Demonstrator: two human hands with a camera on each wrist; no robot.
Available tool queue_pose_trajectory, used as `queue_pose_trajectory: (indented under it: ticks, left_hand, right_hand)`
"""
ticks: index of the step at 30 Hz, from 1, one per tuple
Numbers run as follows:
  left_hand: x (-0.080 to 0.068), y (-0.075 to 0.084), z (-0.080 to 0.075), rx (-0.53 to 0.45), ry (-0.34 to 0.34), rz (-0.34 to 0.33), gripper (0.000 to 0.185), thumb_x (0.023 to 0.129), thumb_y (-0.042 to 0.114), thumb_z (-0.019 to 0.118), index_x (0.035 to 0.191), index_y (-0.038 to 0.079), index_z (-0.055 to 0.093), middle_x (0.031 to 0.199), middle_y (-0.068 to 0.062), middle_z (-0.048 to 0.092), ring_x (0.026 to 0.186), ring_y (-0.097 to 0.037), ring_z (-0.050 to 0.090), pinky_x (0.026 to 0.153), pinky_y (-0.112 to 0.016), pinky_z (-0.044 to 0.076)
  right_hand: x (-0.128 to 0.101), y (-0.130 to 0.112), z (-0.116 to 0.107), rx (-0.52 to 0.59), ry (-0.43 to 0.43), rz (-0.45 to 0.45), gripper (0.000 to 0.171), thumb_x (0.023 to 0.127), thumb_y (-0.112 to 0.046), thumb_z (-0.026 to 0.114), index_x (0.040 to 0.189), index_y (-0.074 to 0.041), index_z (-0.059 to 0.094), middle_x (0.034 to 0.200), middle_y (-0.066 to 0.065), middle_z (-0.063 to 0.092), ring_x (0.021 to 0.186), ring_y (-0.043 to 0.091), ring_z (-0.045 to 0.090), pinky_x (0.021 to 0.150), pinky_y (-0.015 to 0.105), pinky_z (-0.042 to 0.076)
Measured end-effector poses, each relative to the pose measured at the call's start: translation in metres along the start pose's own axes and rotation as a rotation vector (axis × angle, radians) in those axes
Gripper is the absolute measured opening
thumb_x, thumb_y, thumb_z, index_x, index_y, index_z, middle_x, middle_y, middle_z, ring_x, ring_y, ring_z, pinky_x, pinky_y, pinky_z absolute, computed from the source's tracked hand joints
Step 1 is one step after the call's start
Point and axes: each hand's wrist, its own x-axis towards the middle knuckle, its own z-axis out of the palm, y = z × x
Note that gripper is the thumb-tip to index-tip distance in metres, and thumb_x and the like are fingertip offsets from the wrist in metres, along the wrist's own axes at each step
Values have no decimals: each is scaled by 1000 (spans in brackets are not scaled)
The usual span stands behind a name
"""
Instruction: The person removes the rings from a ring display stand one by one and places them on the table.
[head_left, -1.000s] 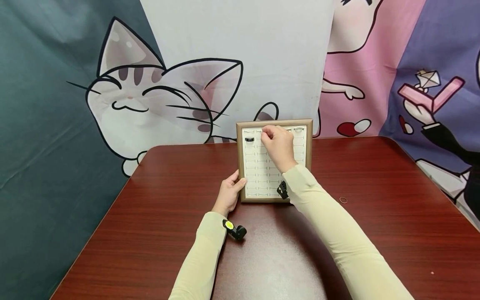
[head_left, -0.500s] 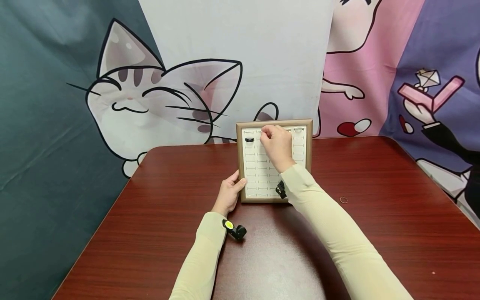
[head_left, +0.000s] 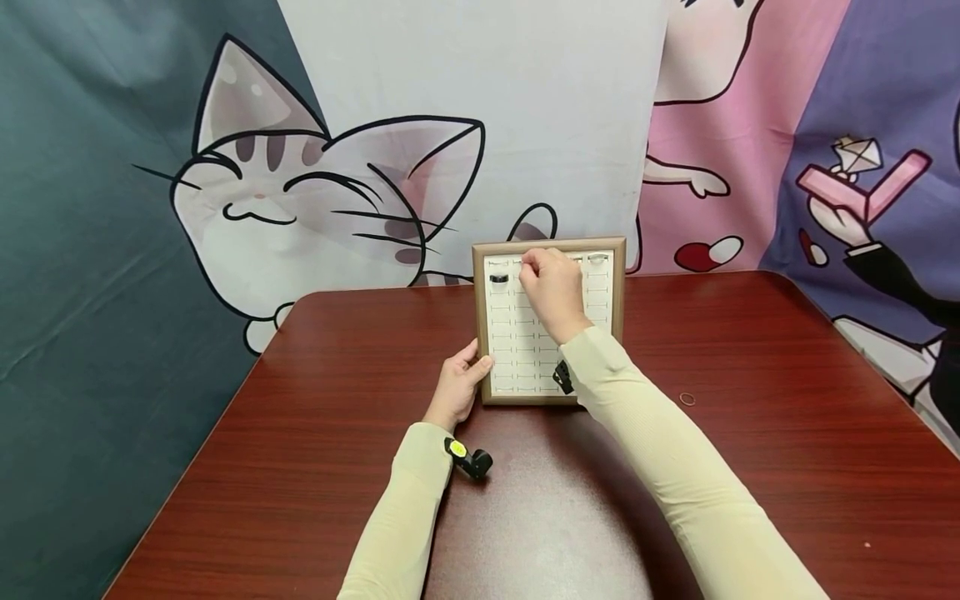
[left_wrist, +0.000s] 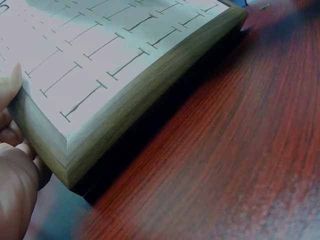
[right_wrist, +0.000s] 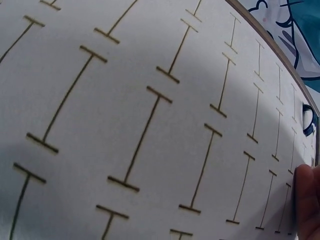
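A wood-framed ring display board (head_left: 527, 350), white with rows of slots, stands propped up on the table. My left hand (head_left: 454, 387) grips its lower left edge, thumb on the front and fingers behind, as the left wrist view also shows at the frame (left_wrist: 145, 100). My right hand (head_left: 553, 287) is at the top row, thumb and forefinger pinching a ring that the hand mostly hides. A black ring (head_left: 498, 279) sits in the left column, near the right fingertips (right_wrist: 307, 200) in the right wrist view. A silver ring (head_left: 597, 257) sits at the top right.
A thin loose ring (head_left: 687, 399) lies on the dark red table (head_left: 337, 375), right of the board. A tiny pale speck (head_left: 867, 545) is farther right and nearer. Behind the table hangs a cartoon-printed cloth (head_left: 570, 100).
The right hand has shifted very slightly left at the top row, its fingers still pinched together. The left hand and the board hold still.
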Motion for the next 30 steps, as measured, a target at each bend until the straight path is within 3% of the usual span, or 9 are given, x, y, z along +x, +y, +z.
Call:
queue_pose_trajectory:
  ticks: [15,30]
  left_hand:
    - [-1,0,0,-4,4,2,50,91,-3,50,139,-6,35,131,-33,45,96,-7,60,82,-23,51]
    - [-1,1,1,-10,11,-5,49,91,-3,50,138,-7,35,129,-33,46,95,-7,61,82,-23,52]
  right_hand:
    - [0,-7,-3,-67,-92,29,14,89,-3,52,89,2,66,89,16,64,84,29,58,81,40,47]
    - [0,-9,-6,-55,-150,76,14,91,-5,52,91,1,64,91,15,61,85,28,56,82,39,46]
